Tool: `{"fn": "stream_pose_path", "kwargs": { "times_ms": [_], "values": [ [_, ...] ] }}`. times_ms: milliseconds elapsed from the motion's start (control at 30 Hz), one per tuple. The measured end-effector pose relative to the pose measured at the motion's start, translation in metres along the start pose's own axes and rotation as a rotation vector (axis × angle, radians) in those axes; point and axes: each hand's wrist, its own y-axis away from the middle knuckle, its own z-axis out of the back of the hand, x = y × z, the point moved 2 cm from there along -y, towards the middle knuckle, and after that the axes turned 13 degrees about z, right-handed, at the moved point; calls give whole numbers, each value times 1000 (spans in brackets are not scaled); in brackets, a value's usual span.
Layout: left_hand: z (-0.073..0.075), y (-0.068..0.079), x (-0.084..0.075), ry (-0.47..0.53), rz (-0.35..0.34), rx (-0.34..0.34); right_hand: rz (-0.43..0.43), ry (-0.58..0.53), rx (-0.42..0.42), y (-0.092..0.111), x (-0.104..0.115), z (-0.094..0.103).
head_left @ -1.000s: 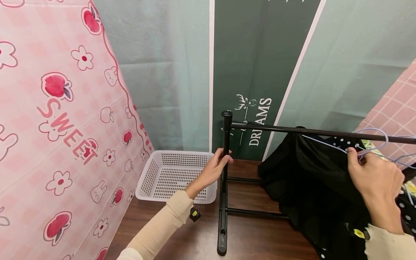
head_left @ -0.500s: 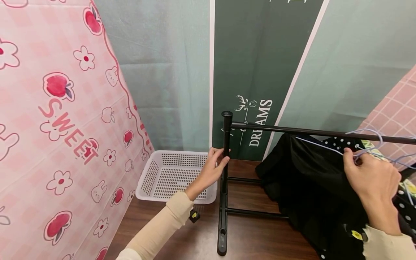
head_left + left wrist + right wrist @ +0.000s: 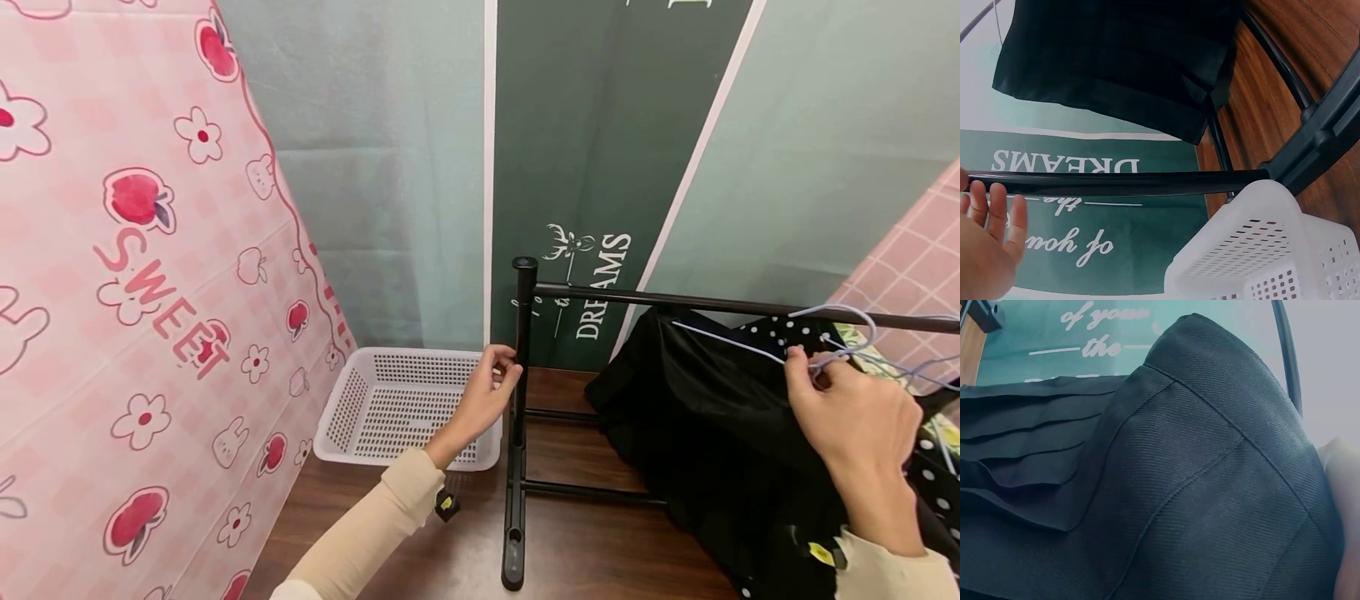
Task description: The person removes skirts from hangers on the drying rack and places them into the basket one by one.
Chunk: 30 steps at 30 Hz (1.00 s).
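My right hand [image 3: 855, 417] pinches a pale lilac clothes hanger [image 3: 723, 339] just below its hook, which overlaps the black rail in the head view. A black garment [image 3: 720, 417] with pleats hangs from this hanger and fills most of the right wrist view. At the rack's end my left hand [image 3: 483, 392] is beside the black upright post [image 3: 522, 333]. The left wrist view shows the fingers [image 3: 997, 206] fairly straight, their tips right at the post, with the thumb out of sight.
A white perforated basket [image 3: 412, 408] stands on the wooden floor left of the clothes rack [image 3: 675, 300]. Behind the black garment are polka-dot clothes [image 3: 787, 332] and more hangers [image 3: 926, 367]. A pink printed curtain [image 3: 187, 292] borders the left side.
My left hand has loosened from round the post and drawn slightly left. My right hand has moved a little left along the rail with the hanger and black garment.
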Motion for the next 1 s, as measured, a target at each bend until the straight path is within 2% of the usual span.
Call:
{"fn": "stream_pose_path", "kwargs": {
  "times_ms": [167, 267, 600, 800, 1000],
  "values": [
    [0, 6, 0, 59, -36, -12, 28, 0, -12, 2, 5, 2],
    [-2, 10, -2, 57, -73, 0, 36, -3, -3, 2, 8, 4],
    [-13, 17, -12, -55, -170, 123, 62, -22, -21, 0, 17, 8],
    [-18, 16, -14, -44, -183, 188, 96, -44, -17, -1, 27, 13],
    [-21, 16, -15, -18, -144, 240, 164, -38, -29, -3, 39, 18]
  ]
}}
